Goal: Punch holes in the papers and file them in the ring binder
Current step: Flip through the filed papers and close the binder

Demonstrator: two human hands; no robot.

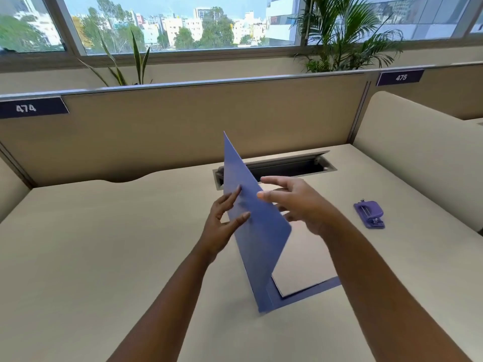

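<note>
A blue ring binder (257, 239) lies on the beige desk with its front cover lifted nearly upright. My left hand (222, 223) presses its fingers flat against the outer face of that cover. My right hand (298, 205) hovers on the inner side of the cover, fingers spread, thumb near the cover's edge; whether it touches is unclear. Pale papers (303, 265) lie inside on the binder's back cover. A purple hole punch (369, 214) sits on the desk to the right, apart from both hands. The binder's rings are hidden.
An open cable tray slot (285, 167) is cut into the desk (104, 244) behind the binder. Beige partition panels (183, 126) close off the back and right side. Plants and windows stand beyond.
</note>
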